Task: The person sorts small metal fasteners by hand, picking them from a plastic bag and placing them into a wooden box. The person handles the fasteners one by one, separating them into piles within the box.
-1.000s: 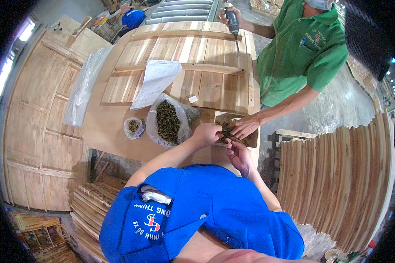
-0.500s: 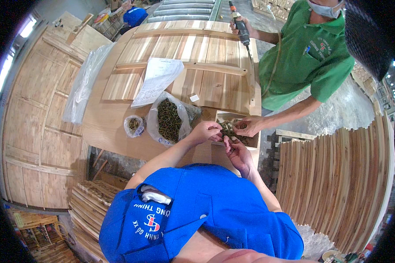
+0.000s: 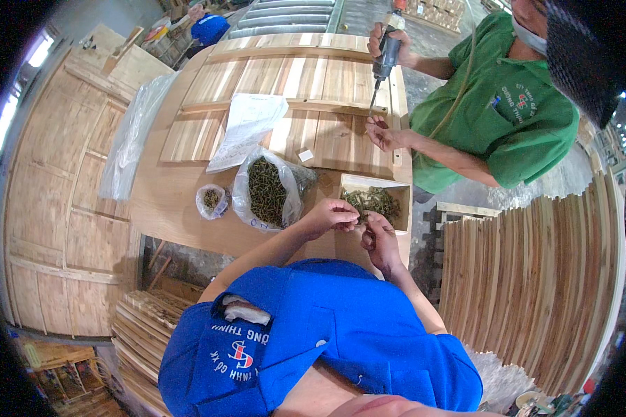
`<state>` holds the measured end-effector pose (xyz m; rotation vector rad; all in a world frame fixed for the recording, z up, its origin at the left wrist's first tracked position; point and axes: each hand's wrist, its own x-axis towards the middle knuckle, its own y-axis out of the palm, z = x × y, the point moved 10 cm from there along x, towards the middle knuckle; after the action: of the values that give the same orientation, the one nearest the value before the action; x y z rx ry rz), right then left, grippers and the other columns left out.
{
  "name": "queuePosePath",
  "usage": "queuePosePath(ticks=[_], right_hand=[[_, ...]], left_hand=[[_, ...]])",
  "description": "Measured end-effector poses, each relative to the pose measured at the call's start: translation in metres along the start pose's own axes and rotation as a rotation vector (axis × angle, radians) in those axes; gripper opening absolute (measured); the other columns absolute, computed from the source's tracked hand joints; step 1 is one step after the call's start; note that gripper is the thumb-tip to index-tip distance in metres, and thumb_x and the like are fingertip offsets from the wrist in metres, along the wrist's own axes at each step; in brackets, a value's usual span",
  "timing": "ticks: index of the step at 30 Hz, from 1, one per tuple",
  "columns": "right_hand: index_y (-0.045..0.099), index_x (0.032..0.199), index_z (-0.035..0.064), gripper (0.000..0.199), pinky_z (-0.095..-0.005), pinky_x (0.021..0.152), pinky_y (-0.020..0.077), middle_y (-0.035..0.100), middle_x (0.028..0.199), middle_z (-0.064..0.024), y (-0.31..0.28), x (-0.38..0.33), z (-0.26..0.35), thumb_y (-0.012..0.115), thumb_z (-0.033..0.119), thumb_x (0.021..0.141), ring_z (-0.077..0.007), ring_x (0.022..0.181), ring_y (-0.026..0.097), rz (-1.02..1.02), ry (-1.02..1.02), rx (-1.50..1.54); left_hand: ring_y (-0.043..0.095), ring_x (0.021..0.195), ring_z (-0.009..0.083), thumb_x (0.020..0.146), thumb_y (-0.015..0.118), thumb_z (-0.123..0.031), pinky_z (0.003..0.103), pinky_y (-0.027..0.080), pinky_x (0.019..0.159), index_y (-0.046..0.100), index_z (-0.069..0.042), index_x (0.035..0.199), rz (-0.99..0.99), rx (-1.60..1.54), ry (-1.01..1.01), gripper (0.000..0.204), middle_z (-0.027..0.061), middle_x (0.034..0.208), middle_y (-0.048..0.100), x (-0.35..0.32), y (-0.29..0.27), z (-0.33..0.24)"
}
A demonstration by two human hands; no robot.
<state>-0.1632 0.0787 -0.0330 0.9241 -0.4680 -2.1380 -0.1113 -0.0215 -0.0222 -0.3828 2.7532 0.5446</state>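
Note:
My left hand (image 3: 332, 216) is closed, its thumb and fingertips pinched together over the near left corner of a shallow wooden box (image 3: 405, 207). My right hand (image 3: 382, 243) is beside it, also pinching, with the two hands' fingertips nearly meeting. Whatever they hold is too small to make out. Loose greenish-brown small hardware (image 3: 381, 202) fills much of the box. Left of my hands, an opened clear plastic bag (image 3: 298, 182) holds many brass-coloured screws (image 3: 266, 191). A smaller bag (image 3: 220, 208) with small pieces stands farther left.
Across the table, a co-worker in a green shirt (image 3: 528, 132) holds a power screwdriver (image 3: 388, 55) over a slatted wooden panel (image 3: 341, 135). A paper sheet (image 3: 247, 128) and a small white square (image 3: 305, 156) lie on the panel. Stacked boards (image 3: 528, 278) stand at right.
The co-worker's free hand has left the box and moved up to the panel, near the lowered screwdriver tip. My hands have drawn closer together, and my right fingers have closed into a pinch.

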Motion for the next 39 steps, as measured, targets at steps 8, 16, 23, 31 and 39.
queuePosePath(ticks=[8,16,23,31,39], right_hand=[[0.051,0.096,0.0077,0.008,-0.0181,0.042,0.0313,0.058,0.072,-0.0031,0.008,0.0,0.02,0.047,0.013,0.091,-0.0049,0.048,0.043,0.046,-0.277,-0.337],[0.05,0.094,0.0076,0.006,-0.0173,0.043,0.0331,0.058,0.07,-0.0036,0.01,0.0,0.02,0.049,0.011,0.089,-0.0048,0.05,0.045,0.071,-0.264,-0.423],[0.051,0.093,0.0074,0.005,-0.0172,0.044,0.0332,0.058,0.07,-0.0028,0.015,-0.002,0.022,0.049,0.01,0.089,-0.0043,0.05,0.044,0.106,-0.268,-0.453],[0.051,0.087,0.009,0.011,-0.0192,0.042,0.0287,0.053,0.065,0.0002,0.014,0.001,0.02,0.047,0.018,0.092,-0.0041,0.048,0.038,0.118,-0.268,-0.404],[0.051,0.089,0.0105,0.005,-0.0241,0.051,0.0371,0.053,0.07,0.0001,0.003,0.01,0.002,0.05,0.016,0.088,-0.0091,0.054,0.045,0.051,-0.056,-0.058]], left_hand=[[0.054,0.066,0.0114,0.082,0.06,-0.015,0.024,0.043,0.062,0.059,0.001,0.093,0.0,0.015,0.036,0.019,0.0044,0.077,0.059,0.0,0.006,-0.009],[0.053,0.064,0.0111,0.081,0.061,-0.015,0.023,0.041,0.059,0.057,-0.001,0.092,-0.024,-0.037,0.053,0.018,0.0039,0.075,0.058,-0.001,0.004,-0.014],[0.055,0.065,0.0111,0.082,0.061,-0.017,0.023,0.043,0.059,0.059,-0.002,0.092,-0.002,0.117,0.097,0.019,0.0031,0.076,0.059,-0.004,0.005,-0.024],[0.055,0.064,0.0085,0.079,0.065,-0.021,0.025,0.045,0.06,0.065,-0.003,0.085,-0.23,0.622,0.32,0.019,0.0041,0.069,0.062,-0.011,0.007,-0.052],[0.058,0.061,0.0307,0.081,0.058,-0.026,0.04,0.045,0.054,0.056,-0.005,0.07,-0.275,1.221,0.512,0.024,0.0112,0.064,0.059,-0.019,0.025,-0.082]])
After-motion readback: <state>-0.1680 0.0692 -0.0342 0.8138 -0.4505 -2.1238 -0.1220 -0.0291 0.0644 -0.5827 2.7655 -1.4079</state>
